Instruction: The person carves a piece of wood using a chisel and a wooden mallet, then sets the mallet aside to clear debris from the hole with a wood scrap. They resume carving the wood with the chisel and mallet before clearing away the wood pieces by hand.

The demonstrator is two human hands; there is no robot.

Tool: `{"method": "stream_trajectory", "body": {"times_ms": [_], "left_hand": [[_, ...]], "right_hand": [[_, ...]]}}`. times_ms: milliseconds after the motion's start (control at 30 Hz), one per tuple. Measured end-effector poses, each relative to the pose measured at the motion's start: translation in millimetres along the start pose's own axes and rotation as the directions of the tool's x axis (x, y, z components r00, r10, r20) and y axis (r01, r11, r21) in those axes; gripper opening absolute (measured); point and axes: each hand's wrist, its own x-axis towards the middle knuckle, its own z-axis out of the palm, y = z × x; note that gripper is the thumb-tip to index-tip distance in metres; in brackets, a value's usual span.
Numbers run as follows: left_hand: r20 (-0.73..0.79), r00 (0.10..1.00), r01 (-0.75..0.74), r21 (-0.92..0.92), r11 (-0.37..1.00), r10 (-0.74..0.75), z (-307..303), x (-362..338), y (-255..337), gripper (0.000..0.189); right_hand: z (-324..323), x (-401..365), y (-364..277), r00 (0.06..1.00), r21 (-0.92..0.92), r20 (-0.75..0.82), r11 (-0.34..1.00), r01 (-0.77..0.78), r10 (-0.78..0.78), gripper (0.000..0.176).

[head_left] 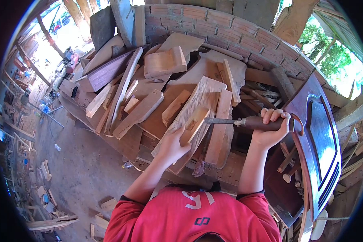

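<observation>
My left hand is wrapped round the lower end of a small wooden block, which is tilted above a wide pale board. In my right hand is the dark handle of a chisel; its metal blade points left and its tip meets the block's right edge. Just below the blade lies a narrow reddish plank. The underside of the block and my left palm are hidden.
Loose boards and offcuts are piled ahead, before a brick wall. At the right leans a dark varnished panel. More wood scraps lie on the floor at the lower left.
</observation>
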Motion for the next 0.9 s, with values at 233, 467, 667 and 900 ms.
{"method": "stream_trajectory", "body": {"times_ms": [233,467,667,900], "left_hand": [[0.059,0.980,-0.197,0.269,0.943,0.188,16.3,0.3,-17.0,0.063],[0.167,0.976,-0.190,0.361,0.913,0.138,6.0,2.6,-11.5,0.055],[0.179,0.973,-0.207,0.385,0.899,0.148,4.2,1.3,-7.0,0.047],[0.026,0.992,-0.121,0.392,0.912,0.120,27.7,3.9,-16.7,0.047]], "right_hand": [[-0.7,-0.9,8.4,0.987,-0.001,0.160,1.000,-0.009,0.009,0.017],[1.9,-7.2,21.0,0.951,-0.024,0.294,0.995,-0.093,0.096,0.018],[3.4,-10.2,24.6,0.936,-0.045,0.326,0.991,-0.123,0.131,0.018],[6.5,-11.4,24.2,0.929,-0.065,0.320,0.983,-0.173,0.185,0.016]]}}
